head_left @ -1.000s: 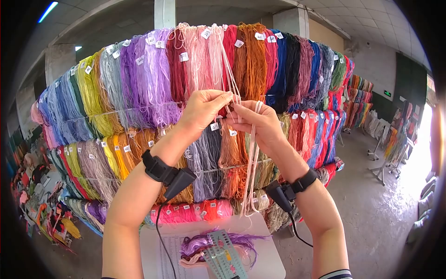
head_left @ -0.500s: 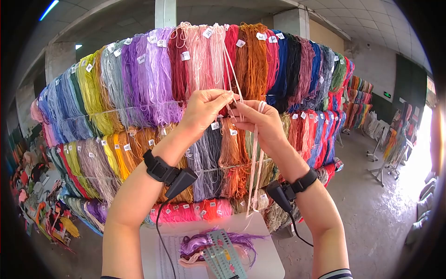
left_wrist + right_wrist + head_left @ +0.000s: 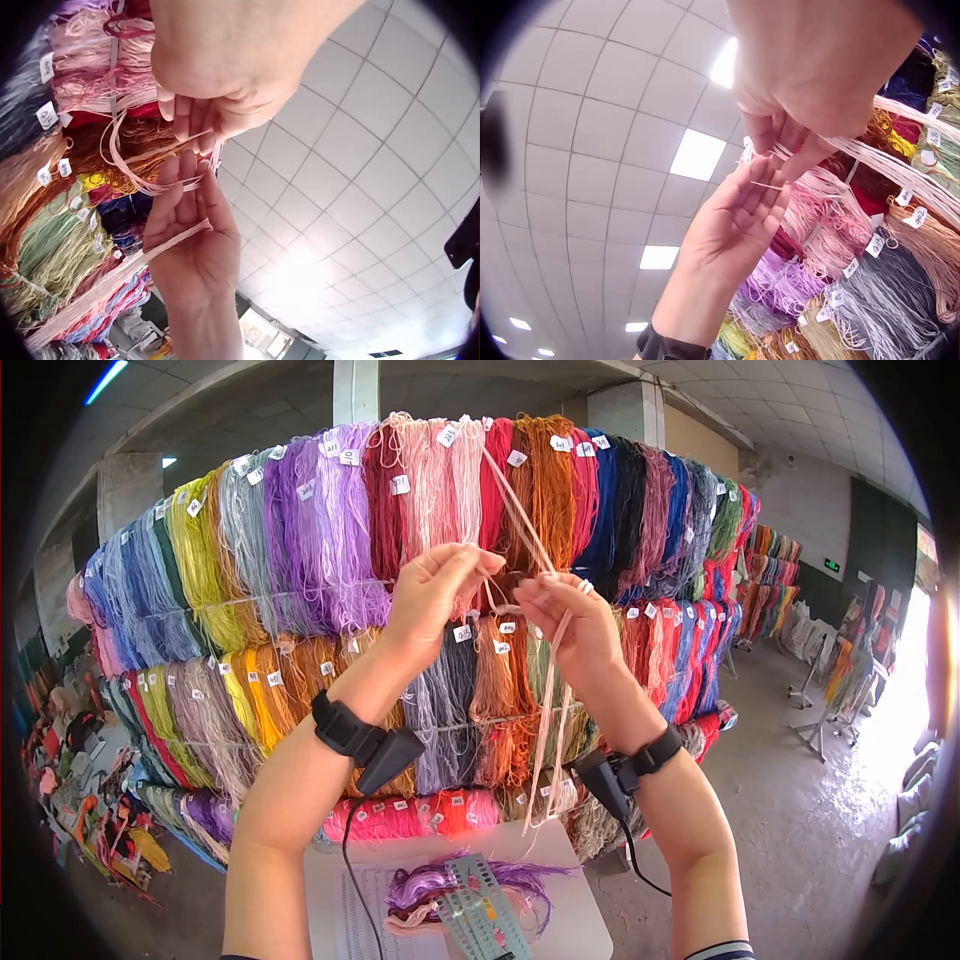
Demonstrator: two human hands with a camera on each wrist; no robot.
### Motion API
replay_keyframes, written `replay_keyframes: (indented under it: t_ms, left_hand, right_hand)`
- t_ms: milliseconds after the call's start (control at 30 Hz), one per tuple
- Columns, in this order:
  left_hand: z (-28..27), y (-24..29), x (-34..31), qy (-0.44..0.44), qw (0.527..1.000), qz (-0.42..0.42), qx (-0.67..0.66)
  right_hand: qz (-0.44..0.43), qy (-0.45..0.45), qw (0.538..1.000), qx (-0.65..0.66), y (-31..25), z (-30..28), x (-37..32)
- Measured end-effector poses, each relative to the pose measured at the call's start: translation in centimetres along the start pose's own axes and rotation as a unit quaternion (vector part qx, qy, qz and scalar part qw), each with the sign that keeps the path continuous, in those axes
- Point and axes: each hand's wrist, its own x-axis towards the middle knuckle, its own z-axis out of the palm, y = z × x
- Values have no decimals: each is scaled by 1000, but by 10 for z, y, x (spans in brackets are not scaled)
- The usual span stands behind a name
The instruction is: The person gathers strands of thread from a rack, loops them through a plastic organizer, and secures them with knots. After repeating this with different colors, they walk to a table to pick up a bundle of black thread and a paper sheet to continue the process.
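Note:
Pale pink thread [image 3: 518, 508] runs down from the upper rail to the hands, and its loose length [image 3: 548, 730] hangs below the right hand. My left hand [image 3: 428, 600] pinches a thin strand end between thumb and fingers; that strand [image 3: 766, 185] shows in the right wrist view. My right hand [image 3: 575, 625] holds the pink bundle, which crosses its palm [image 3: 193, 259] in the left wrist view, with a loop [image 3: 124, 161] at its fingertips. A small gap separates the two hands.
Rows of tagged skeins in many colours [image 3: 320, 530] fill the rack behind the hands. Below, a white board [image 3: 570, 880] bears a grey holed card [image 3: 485, 910] and purple and pink threads. Wheeled stands [image 3: 825, 700] are at the right.
The hands have drawn slightly apart, the right one moving right and turning its palm more upward. The thread from the rail now slants further right.

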Motion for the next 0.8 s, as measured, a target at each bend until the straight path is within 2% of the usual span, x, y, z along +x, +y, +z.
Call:
replay_keyframes:
  t_ms: [33,67,100,133,200,300,333,367,400,467,500,533,567,600,633,667,733,800]
  left_hand:
    - [-1,3,-2,-1,1000,2,0]
    - [-4,7,-6,-40,998,-13,-50]
    - [-5,9,-10,-79,991,-29,-101]
    - [-5,8,-13,-79,991,-29,-101]
    - [-3,3,-17,-73,996,-34,39]
    - [-1,5,-24,-85,995,-25,43]
    - [-2,7,-26,-90,994,-31,52]
    - [-2,4,-28,-88,994,-31,50]
    - [-2,-1,-30,-88,995,-18,38]
    - [-2,-6,-34,-84,996,-4,27]
    - [-3,-8,-37,-98,994,-5,54]
    - [-3,-10,-40,-111,991,-6,80]
    - [-2,-12,-42,-117,989,10,84]
    - [0,-14,-43,-115,990,10,83]
    - [3,-17,-45,-108,991,9,77]
    - [6,-20,-48,-102,992,5,70]
    - [13,-29,-52,-123,991,5,58]
    - [29,-35,-63,-137,983,5,125]
  right_hand:
    - [28,-19,997,64,-1,-9,0]
    - [56,-39,990,127,-2,-15,1]
    - [58,-68,994,70,-5,-13,-3]
    - [58,-68,994,70,-8,-14,-8]
    - [-4,-107,992,-65,-14,-22,-23]
    - [28,-63,993,-98,-29,-59,-65]
    - [49,-33,980,-188,-33,-78,-83]
    - [70,-3,958,-277,-36,-104,-102]
    - [124,-5,917,-380,-38,-146,-120]
    - [232,150,802,-530,-36,-215,-166]
    - [207,36,701,-682,-22,-332,-196]
    - [270,169,732,-603,-34,-355,-227]
    - [324,298,741,-507,-47,-359,-243]
    - [324,298,740,-509,-53,-356,-244]
    - [269,319,862,-288,-55,-353,-249]
    - [195,322,925,-46,-58,-349,-257]
    - [121,239,963,8,-60,-258,-221]
    - [132,154,978,-42,-49,-193,-185]
